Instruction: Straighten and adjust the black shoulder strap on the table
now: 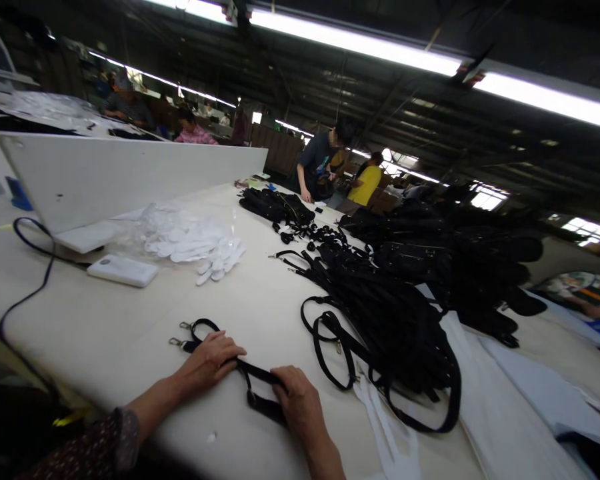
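The left hand [211, 362] lies palm down on a black strap [253, 380], its fingers spread flat over the webbing and pressing it to the pale table [130, 333] rather than closing round it. The right hand [300, 403] sits just beside it, fingers curled over the same strap where a buckle-like piece thickens it; whether those fingers actually pinch the webbing I cannot tell from here. The strap runs between the two hands and loops out beyond the left hand's knuckles, ending in two small metal clips [180, 335] that rest on the table just past that hand.

Beyond the right hand, further out, a big heap of black straps [380, 313] sprawls across the table, a few loops trailing back near that hand. Past the left hand's fingertips lies a clear bag of white gloves [190, 237], and out to that hand's far side a small white box [123, 270] with a dark cable [30, 293] curling away from it. Behind these stands a white board [125, 177]. Other people work at the far end of the table.
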`<action>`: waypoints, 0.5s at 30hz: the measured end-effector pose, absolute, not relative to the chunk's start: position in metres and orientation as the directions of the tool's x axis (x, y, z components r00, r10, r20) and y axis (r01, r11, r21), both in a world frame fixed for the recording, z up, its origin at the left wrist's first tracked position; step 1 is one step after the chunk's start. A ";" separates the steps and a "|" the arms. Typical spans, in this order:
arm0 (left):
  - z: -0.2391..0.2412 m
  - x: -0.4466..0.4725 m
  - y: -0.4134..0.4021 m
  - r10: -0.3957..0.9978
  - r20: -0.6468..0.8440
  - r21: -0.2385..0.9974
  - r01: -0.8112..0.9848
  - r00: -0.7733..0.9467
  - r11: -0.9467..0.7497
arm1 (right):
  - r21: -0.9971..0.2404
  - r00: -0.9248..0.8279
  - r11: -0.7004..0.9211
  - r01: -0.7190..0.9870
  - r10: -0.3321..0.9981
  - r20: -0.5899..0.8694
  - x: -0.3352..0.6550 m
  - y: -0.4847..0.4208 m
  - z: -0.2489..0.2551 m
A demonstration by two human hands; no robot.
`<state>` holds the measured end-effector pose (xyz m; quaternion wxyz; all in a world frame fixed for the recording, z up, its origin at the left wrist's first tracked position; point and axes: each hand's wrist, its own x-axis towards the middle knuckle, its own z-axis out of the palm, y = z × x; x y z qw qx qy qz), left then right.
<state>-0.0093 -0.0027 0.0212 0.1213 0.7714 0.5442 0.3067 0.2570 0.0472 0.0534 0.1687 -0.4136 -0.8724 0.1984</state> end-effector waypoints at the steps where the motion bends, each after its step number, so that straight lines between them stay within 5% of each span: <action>1: 0.022 -0.009 -0.003 0.914 0.344 0.522 0.766 0.214 -0.376 | -0.468 -0.599 0.585 0.662 0.789 0.138 0.256 0.047 0.052; 15: 0.035 -0.005 -0.007 0.908 0.391 0.522 0.775 0.152 -0.355 | -0.333 -0.637 0.663 0.670 0.744 0.200 0.266 0.050 0.045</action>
